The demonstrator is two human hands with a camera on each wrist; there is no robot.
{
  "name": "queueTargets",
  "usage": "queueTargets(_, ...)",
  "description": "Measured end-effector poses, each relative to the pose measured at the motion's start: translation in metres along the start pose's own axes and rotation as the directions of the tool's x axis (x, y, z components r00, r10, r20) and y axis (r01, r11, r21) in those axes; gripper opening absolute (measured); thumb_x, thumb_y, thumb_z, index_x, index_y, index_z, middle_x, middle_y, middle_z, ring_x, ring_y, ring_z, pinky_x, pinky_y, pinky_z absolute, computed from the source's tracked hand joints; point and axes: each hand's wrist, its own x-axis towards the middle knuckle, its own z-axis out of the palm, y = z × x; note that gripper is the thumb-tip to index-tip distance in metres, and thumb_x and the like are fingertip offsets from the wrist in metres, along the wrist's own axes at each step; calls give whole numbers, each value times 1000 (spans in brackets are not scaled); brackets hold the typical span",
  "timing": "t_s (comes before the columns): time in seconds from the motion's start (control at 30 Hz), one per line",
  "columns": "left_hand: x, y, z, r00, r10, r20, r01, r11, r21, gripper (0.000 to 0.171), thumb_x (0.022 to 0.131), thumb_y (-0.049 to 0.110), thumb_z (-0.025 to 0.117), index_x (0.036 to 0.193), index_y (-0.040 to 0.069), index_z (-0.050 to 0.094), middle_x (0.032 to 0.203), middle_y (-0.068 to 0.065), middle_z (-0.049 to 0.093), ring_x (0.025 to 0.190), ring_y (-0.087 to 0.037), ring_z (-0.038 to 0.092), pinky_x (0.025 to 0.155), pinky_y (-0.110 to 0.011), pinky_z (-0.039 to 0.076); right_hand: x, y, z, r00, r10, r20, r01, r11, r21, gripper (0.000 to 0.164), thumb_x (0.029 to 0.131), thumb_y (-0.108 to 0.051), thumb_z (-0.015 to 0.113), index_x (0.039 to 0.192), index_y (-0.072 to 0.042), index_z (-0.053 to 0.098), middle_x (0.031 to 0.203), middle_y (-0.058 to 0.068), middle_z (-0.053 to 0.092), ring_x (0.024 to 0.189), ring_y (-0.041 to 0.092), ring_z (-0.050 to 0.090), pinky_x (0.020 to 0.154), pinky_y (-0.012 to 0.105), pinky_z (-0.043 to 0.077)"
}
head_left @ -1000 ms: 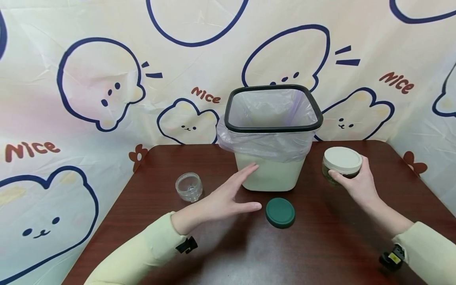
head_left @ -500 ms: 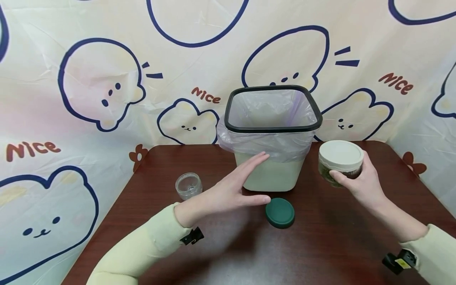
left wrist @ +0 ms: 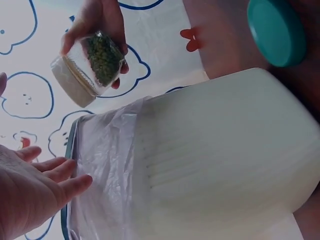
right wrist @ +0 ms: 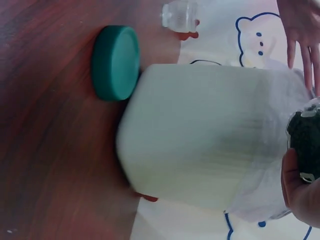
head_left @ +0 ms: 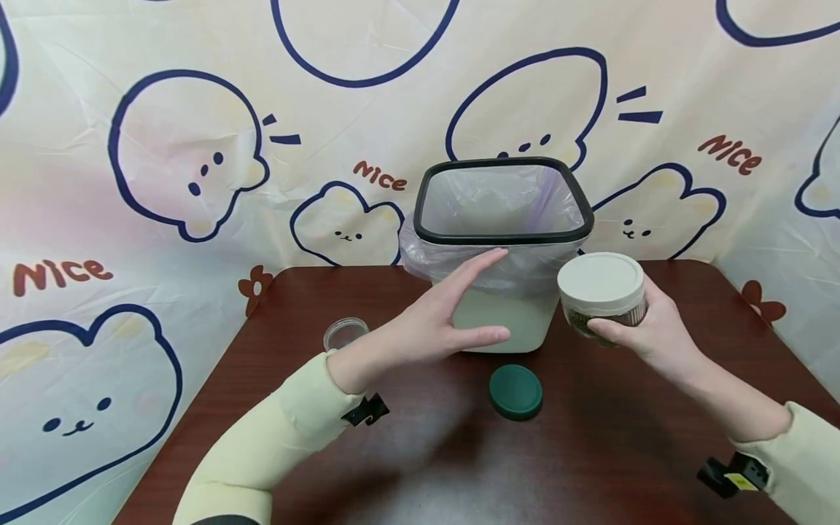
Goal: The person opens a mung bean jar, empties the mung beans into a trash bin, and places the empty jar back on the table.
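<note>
My right hand [head_left: 663, 332] grips a clear jar [head_left: 607, 295] with a white lid on it, off the table and to the right of the bin. Green granular stuff [left wrist: 103, 59] shows through the jar's wall in the left wrist view. Before the front of the bin, my left hand [head_left: 440, 321] hangs in the air, fingers spread and thumb apart, holding nothing. The white bin [head_left: 505, 321] has a black rim and a thin translucent liner bag [head_left: 420, 251] folded over it. A green lid [head_left: 515, 392] lies on the table in front of the bin.
A small clear open jar [head_left: 345, 333] stands on the table's left part, partly hidden behind my left forearm. The dark wood table [head_left: 558, 467] ends at the back against a printed cloth [head_left: 341, 146].
My right hand has lifted the white-lidded jar and brought it left, nearer the bin. My left hand has moved up and to the right, its fingers still spread.
</note>
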Motion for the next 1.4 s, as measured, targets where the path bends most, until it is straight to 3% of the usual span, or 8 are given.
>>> queueTargets(0.17, 4, 12, -6, 1000, -16, 18, 16, 1000, -16, 74, 83, 22, 65, 142, 13, 21, 143, 0, 24, 127, -2, 20, 103, -29, 20, 4, -12, 4, 998, -28, 60, 28, 1000, 9, 68, 74, 4, 67, 132, -7, 34, 114, -3, 47, 99, 11, 44, 77, 16, 35)
queueTargets(0.4, 12, 14, -7, 1000, 23, 6, -23, 999, -35, 72, 83, 20, 65, 141, 11, 22, 143, -2, 26, 126, -1, 21, 102, -27, 21, 11, -27, 12, 987, -85, 135, 86, 996, -2, 71, 72, 3, 70, 132, -4, 34, 115, -1, 48, 99, 13, 45, 77, 19, 37)
queueTargets(0.63, 22, 17, -5, 999, 34, 33, -32, 997, -63, 73, 83, 19, 64, 141, 10, 21, 143, -5, 25, 128, -5, 21, 103, -25, 18, 16, -40, 21, 976, -68, 206, 70, 998, -4, 79, 67, 0, 76, 133, -7, 33, 119, 6, 46, 103, 16, 43, 80, 23, 39)
queueTargets(0.83, 28, 14, -1, 997, 19, 69, -14, 997, -70, 76, 83, 22, 65, 142, 9, 19, 141, -4, 27, 124, -9, 26, 101, -28, 23, 20, -47, 25, 967, -77, 242, 81, 997, -4, 80, 68, -4, 77, 133, -9, 32, 120, 4, 45, 104, 17, 42, 81, 24, 39)
queueTargets(1.1, 29, 10, 6, 998, 65, 26, -63, 995, -82, 76, 79, 16, 69, 140, 6, 24, 134, -2, 36, 115, -6, 35, 96, -24, 28, 21, -52, 26, 965, -77, 250, 89, 995, -38, 79, 68, -8, 77, 133, -12, 33, 117, 2, 46, 102, 17, 44, 80, 25, 39)
queueTargets(1.4, 30, 1, 13, 997, 79, -21, -82, 980, -179, 75, 76, 10, 71, 139, 6, 29, 131, -5, 40, 111, -9, 39, 93, -25, 32, 21, -51, 28, 958, -54, 280, 77, 994, -72, 78, 69, -13, 78, 132, -13, 33, 117, 3, 47, 101, 17, 44, 79, 29, 41)
